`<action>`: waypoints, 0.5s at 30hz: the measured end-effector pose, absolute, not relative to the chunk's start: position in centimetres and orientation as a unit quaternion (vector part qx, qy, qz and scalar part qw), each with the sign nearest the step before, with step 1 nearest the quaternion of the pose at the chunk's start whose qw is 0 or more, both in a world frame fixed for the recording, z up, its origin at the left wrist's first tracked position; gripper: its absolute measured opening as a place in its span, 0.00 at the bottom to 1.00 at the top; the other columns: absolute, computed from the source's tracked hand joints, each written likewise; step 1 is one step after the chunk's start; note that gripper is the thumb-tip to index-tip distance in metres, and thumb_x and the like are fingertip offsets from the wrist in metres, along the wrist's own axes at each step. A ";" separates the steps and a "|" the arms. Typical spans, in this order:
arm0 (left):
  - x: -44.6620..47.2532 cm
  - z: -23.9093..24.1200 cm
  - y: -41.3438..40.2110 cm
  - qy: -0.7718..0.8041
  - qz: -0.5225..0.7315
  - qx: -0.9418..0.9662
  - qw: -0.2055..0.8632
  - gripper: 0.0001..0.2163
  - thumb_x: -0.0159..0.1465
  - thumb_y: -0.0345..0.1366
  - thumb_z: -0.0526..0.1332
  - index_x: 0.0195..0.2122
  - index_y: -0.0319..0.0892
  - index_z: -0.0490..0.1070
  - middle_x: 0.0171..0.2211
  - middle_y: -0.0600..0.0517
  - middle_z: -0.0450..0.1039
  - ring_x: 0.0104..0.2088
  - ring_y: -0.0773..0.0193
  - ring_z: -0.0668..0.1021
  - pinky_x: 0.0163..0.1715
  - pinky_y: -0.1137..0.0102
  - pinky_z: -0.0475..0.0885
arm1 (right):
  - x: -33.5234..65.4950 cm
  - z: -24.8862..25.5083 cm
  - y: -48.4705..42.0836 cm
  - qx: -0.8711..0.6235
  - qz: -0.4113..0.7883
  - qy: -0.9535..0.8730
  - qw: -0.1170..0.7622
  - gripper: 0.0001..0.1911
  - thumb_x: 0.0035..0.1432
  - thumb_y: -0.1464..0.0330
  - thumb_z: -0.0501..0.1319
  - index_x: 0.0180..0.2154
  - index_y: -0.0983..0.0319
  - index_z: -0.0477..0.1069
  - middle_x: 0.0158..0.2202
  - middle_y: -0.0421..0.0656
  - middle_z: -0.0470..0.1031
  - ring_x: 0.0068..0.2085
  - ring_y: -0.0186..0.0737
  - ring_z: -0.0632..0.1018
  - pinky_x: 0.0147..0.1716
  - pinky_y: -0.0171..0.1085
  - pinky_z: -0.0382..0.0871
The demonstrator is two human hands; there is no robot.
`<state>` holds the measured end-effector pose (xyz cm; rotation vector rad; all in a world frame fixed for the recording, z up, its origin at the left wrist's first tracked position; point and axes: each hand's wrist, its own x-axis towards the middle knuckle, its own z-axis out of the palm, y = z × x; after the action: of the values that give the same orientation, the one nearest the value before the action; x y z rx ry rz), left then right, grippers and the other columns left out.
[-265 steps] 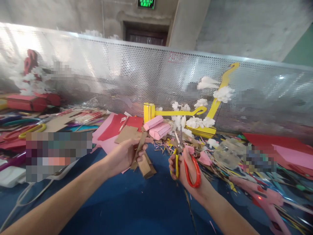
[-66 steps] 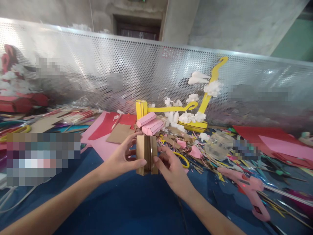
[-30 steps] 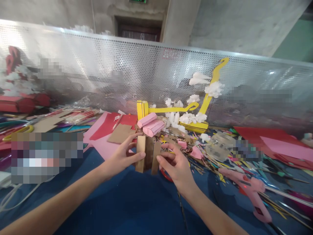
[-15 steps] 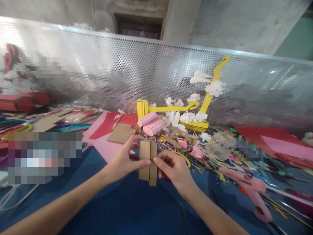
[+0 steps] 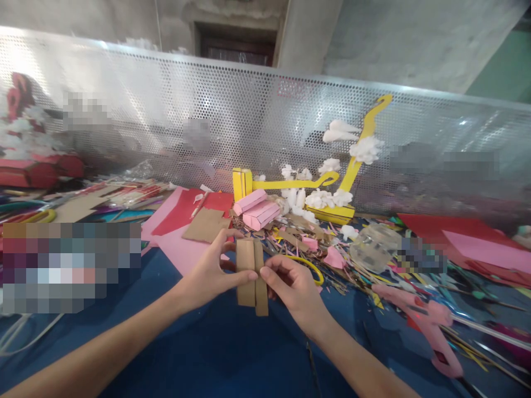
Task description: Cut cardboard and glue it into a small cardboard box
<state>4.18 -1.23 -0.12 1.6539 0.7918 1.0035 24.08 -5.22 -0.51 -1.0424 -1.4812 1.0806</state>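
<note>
My left hand (image 5: pixel 222 262) has its thumb across the front of a wider brown cardboard piece (image 5: pixel 245 256), the fingers curled around its left side. A narrow cardboard strip (image 5: pixel 261 298) lies against the piece's right side and reaches a little lower. Its right edge is pinched by my right hand (image 5: pixel 292 282), thumb in front, with some fingertips hidden. Both pieces are upright above the blue table (image 5: pixel 199 354). Behind them lie pink folded paper boxes (image 5: pixel 261 214) and a flat cardboard sheet (image 5: pixel 206 225).
A pink glue gun (image 5: pixel 431 320) lies at right, beside a heap of paper and cardboard scraps (image 5: pixel 298 237). Yellow scissor handles (image 5: pixel 317 271) show behind my right hand. Yellow paper shapes with white flowers (image 5: pixel 329 198) stand before a perforated metal panel (image 5: pixel 249 116).
The narrow strip's lower end has swung slightly to the right, so it tilts a little against the wider piece. Both hands keep nearly the same place and grip.
</note>
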 end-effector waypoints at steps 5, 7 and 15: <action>4.0 0.2 -0.8 0.329 0.433 0.677 0.495 0.28 0.59 0.42 0.72 0.55 0.48 0.59 0.51 0.45 0.74 0.41 0.57 0.81 0.39 0.62 0.79 | 24.3 -0.8 -4.9 -0.433 0.444 -0.598 0.507 0.18 0.61 0.51 0.66 0.31 0.60 0.72 0.24 0.37 0.70 0.23 0.33 0.71 0.25 0.33 0.68; 3.6 0.5 -0.3 0.329 0.457 0.655 0.504 0.28 0.61 0.42 0.71 0.57 0.48 0.58 0.52 0.45 0.73 0.43 0.56 0.81 0.41 0.61 0.79 | 24.7 -1.1 -4.6 -0.443 0.426 -0.586 0.527 0.18 0.61 0.51 0.66 0.34 0.60 0.72 0.27 0.38 0.72 0.25 0.34 0.72 0.26 0.33 0.68; 1.3 0.2 1.6 0.453 0.352 0.639 0.514 0.19 0.61 0.42 0.65 0.52 0.43 0.71 0.43 0.47 0.77 0.47 0.50 0.80 0.41 0.59 0.80 | 25.9 -2.3 -3.3 -0.482 0.413 -0.542 0.551 0.24 0.59 0.51 0.66 0.49 0.61 0.72 0.31 0.41 0.76 0.30 0.40 0.76 0.29 0.36 0.69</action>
<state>1.34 1.58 0.24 1.5350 1.0879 0.8455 25.93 -3.26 -2.31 -1.1399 -1.2821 0.9769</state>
